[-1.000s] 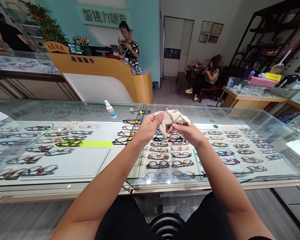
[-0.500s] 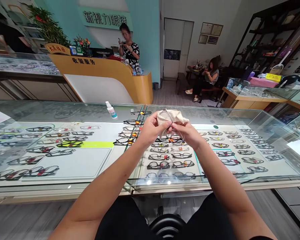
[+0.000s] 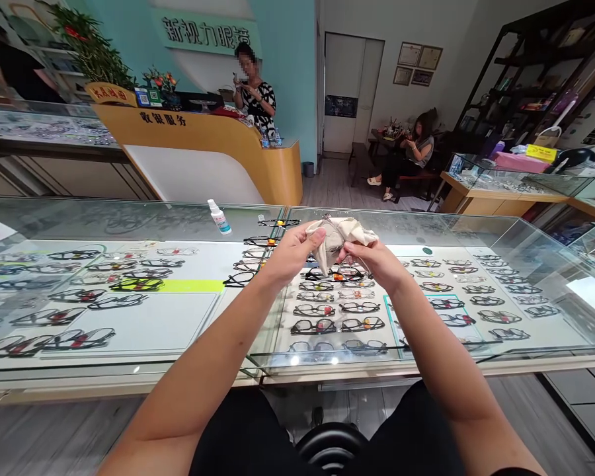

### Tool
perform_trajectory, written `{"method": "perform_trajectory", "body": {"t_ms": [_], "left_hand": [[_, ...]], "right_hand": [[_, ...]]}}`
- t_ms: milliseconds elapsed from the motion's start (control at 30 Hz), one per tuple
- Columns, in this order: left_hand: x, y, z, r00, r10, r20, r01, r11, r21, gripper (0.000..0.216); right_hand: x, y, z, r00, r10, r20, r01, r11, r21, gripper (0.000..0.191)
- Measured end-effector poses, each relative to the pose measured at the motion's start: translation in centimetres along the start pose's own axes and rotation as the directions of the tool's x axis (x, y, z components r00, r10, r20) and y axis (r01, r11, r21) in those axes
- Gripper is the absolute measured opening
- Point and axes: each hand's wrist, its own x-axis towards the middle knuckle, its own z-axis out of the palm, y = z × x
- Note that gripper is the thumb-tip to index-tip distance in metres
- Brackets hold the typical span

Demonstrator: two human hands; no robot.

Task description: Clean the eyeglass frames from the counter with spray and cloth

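Above the glass counter, my two hands hold a beige cleaning cloth [image 3: 348, 230] together with a pair of thin-rimmed eyeglasses [image 3: 338, 233]. My left hand [image 3: 296, 252] is closed on the cloth, its thumb pressing the fabric over one lens. My right hand [image 3: 377, 261] pinches the eyeglasses near the middle of the frame, with more cloth bunched above its fingers. Folds of cloth and my fingers hide much of the eyeglasses. A white spray bottle [image 3: 219, 218] with a blue label stands on the glass to the left of my hands.
Under the glass counter top [image 3: 168, 221] lie rows of eyeglasses [image 3: 313, 326]. A wooden cashier desk [image 3: 188, 142] stands beyond, with a person [image 3: 258, 99] behind it. Another person [image 3: 416, 149] sits at the back right. A round black stool [image 3: 332, 439] is below me.
My left thumb has moved up and left, away from my right fingers, over the cloth. A cloth corner now hangs lower between my hands. The spray bottle stays in place.
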Motion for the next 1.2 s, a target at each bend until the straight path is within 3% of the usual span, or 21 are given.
{"method": "perform_trajectory", "body": {"t_ms": [100,300,467,700,833,1000,1200], "left_hand": [[0.0,0.3,-0.1,0.998,-0.031,0.047,0.032,0.999,-0.021,0.054],[-0.5,0.1,1.7,0.997,0.001,-0.074,-0.006,0.997,-0.071,0.050],[-0.6,-0.3,1.7,0.981,0.035,-0.193,-0.041,0.999,-0.027,0.055],[0.6,-1.7,0.6,0.981,0.016,-0.191,-0.040,0.992,-0.123,0.063],[0.7,-2.0,0.5,0.977,-0.008,-0.211,-0.018,0.993,-0.120,0.064],[0.4,-2.1,0.8,0.993,-0.057,-0.102,0.054,0.998,-0.036,0.068],[-0.2,-1.8,1.8,0.995,-0.092,0.036,0.090,0.995,0.052,0.068]], "right_hand": [[0.0,-0.3,0.0,1.000,0.011,-0.017,-0.011,0.999,0.044,0.036],[0.3,0.7,0.9,0.998,0.025,0.049,-0.029,0.996,0.083,0.039],[0.3,1.5,1.4,0.996,-0.011,0.086,0.004,0.997,0.077,0.034],[0.6,0.9,0.5,0.994,-0.015,-0.113,0.030,0.990,0.141,0.042],[0.9,0.7,-0.4,0.954,-0.102,-0.282,0.129,0.988,0.079,0.039],[1.0,0.3,-0.7,0.910,-0.242,-0.337,0.262,0.965,0.016,0.036],[0.9,0.1,-0.1,0.942,-0.163,-0.293,0.201,0.974,0.106,0.038]]}}
